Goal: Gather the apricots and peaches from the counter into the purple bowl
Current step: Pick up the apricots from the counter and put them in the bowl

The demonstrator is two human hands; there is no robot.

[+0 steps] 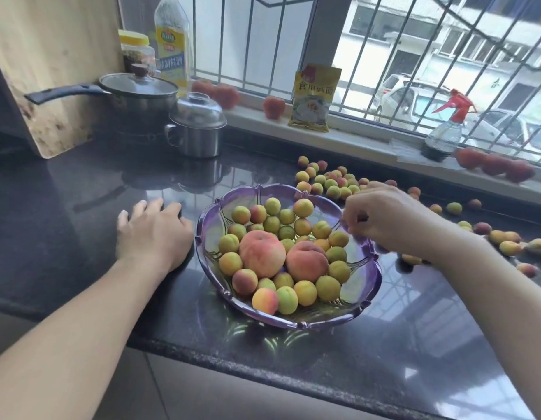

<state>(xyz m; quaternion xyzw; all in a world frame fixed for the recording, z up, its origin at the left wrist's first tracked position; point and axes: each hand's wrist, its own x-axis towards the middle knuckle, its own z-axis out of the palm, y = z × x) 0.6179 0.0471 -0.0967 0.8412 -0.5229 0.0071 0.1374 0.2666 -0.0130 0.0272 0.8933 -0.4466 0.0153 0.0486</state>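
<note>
purple bowl (pixel 366 268) — apricots (pixel 326 287), two peaches (pixel 262 253)

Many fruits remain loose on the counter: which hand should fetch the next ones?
Right hand: it hovers beside the small yellow-green apricots behind the purple glass bowl. Left hand rests flat on the far side.

Bare counter (pixel 81 183) left of bowl (pixel 366 286); pots (pixel 196 128) behind.
</note>
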